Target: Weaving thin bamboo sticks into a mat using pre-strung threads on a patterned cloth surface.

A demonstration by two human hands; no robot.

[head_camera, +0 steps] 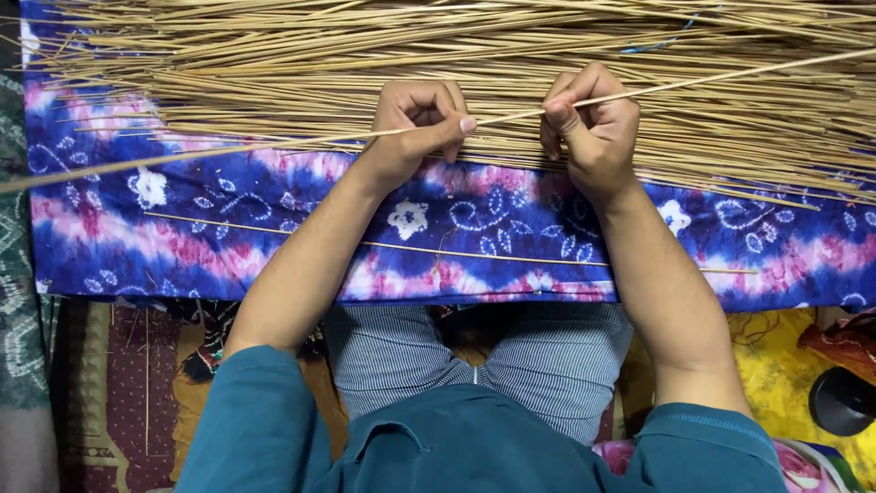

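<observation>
No packages, labels, signs or screens are showing anywhere in this view.
</observation>
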